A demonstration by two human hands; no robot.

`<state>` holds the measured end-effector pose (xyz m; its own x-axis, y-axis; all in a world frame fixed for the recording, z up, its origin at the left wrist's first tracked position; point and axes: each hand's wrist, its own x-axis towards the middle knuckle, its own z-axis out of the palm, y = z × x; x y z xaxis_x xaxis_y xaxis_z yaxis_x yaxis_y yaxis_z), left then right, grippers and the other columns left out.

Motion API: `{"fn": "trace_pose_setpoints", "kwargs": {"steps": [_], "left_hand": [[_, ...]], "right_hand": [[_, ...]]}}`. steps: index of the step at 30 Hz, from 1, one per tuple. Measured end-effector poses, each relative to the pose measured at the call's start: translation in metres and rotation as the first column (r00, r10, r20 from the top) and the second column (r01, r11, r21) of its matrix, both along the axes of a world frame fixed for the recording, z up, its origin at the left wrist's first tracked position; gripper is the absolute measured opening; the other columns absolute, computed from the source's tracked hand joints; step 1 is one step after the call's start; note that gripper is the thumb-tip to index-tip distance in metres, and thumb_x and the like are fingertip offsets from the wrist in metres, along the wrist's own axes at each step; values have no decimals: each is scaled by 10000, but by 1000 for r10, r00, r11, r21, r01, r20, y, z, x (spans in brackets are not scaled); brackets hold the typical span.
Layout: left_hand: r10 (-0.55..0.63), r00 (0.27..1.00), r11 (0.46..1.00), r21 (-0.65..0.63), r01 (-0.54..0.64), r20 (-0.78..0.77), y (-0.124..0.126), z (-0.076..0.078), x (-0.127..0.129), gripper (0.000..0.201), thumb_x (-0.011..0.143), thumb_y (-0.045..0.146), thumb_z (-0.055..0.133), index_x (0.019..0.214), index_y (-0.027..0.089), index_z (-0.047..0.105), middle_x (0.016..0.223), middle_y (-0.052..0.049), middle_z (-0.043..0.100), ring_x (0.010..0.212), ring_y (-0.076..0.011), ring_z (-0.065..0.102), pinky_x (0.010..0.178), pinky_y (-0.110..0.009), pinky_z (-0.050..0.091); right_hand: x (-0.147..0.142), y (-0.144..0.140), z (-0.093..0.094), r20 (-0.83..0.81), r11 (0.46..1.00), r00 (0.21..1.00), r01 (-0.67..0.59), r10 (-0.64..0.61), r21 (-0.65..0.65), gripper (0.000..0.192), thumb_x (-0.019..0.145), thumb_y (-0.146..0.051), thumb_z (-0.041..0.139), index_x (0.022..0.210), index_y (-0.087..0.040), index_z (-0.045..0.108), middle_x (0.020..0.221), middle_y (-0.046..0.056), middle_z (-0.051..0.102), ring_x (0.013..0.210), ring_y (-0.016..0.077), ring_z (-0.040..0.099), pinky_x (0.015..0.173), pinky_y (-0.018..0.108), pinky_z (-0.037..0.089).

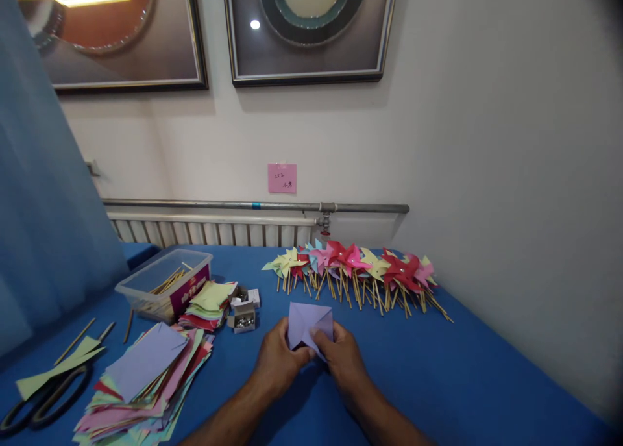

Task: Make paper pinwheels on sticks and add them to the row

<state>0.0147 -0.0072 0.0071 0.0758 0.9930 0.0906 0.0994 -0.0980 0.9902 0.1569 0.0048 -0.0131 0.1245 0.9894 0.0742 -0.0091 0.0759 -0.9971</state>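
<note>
A purple paper square (309, 319) with diagonal creases is held up over the blue table. My left hand (278, 355) grips its left side, the thumb along the lower edge. On the right side, my right hand (343, 355) pinches it, with the thumb pressed on the paper near its middle. The lower edge of the sheet looks bent or slit, partly hidden by the thumbs. Just beyond and to the left stand small open boxes of metal pins (243, 319). Behind the hands lies a row of finished paper pinwheels (345, 258) on wooden sticks.
A stack of coloured paper (146, 374) lies front left, beside black-handled scissors (58, 394) and green paper strips (58, 368). Behind it are a plastic tub (141, 297) of sticks and a smaller paper pile (207, 306). A radiator (214, 230) runs along the wall.
</note>
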Motion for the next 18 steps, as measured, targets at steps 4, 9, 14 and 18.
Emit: {"fn": "trace_pose_setpoints", "kwargs": {"steps": [4, 9, 14, 18], "left_hand": [[11, 1000, 1000, -11, -11, 18, 1, 0, -1, 371, 591, 119, 733, 957, 105, 670, 840, -69, 738, 714, -187, 632, 635, -251, 474], [-13, 995, 1000, -10, 14, 96, 5, -2, -2, 393, 579, 170, 766, 955, 106, 674, 832, -75, 739, 725, -197, 641, 656, -267, 483], [59, 975, 998, 2, -61, 214, 11, -2, -7, 270, 670, 327, 729, 842, 130, 665, 704, -39, 686, 631, -156, 596, 613, -250, 449], [132, 985, 990, 37, -137, 108, 13, -3, -11, 191, 678, 318, 708, 727, 160, 612, 601, 26, 579, 536, -108, 483, 538, -221, 362]], "right_hand": [[2, -1, 2, 35, 1000, 999, 16, -16, -16, 363, 690, -434, 706, 905, -145, 746, 822, 73, 781, 791, 275, 695, 683, 325, 533], [2, 3, -3, 8, 1000, 1000, -24, 24, -5, 416, 660, -480, 711, 910, -150, 742, 834, 71, 782, 758, 266, 690, 660, 323, 534], [3, 6, -9, -10, 1000, 1000, -20, 20, -14, 424, 667, -500, 716, 911, -154, 736, 800, 61, 767, 697, 242, 660, 633, 315, 520], [2, 2, -6, -2, 999, 999, -49, 49, -7, 376, 696, -465, 703, 912, -159, 733, 794, 46, 755, 683, 218, 635, 613, 290, 499]]}}
